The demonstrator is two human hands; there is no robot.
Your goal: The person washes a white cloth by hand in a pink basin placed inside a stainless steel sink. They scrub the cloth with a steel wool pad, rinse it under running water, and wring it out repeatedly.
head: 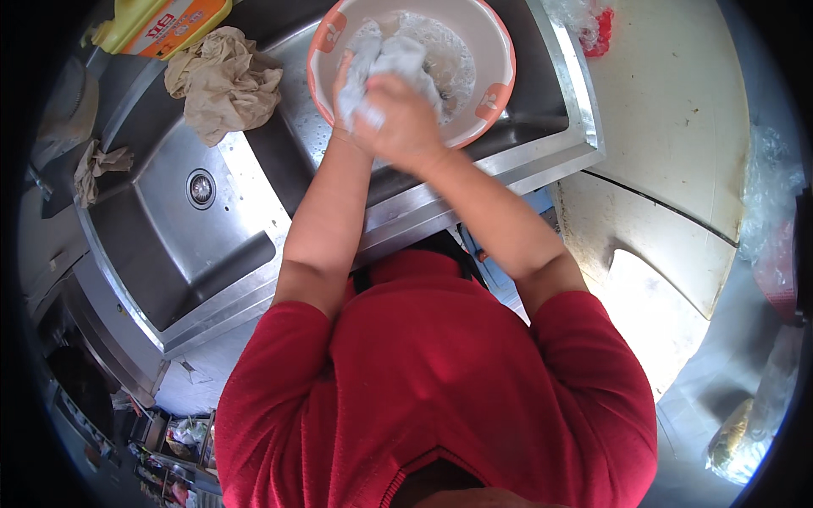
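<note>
A wet white cloth is bunched between my two hands, over a plastic basin with an orange rim. My left hand grips it from the left and is partly hidden behind the right. Blurred by motion, my right hand presses across the cloth with curled fingers. Soapy, murky water with foam fills the bottom of the basin. The basin stands in the right bowl of a stainless steel double sink.
A crumpled beige cloth drapes over the sink divider, near a yellow detergent bottle. The left bowl has a drain strainer. A smaller beige rag hangs at the left rim. A pale worktop adjoins on the right, with plastic bags on it.
</note>
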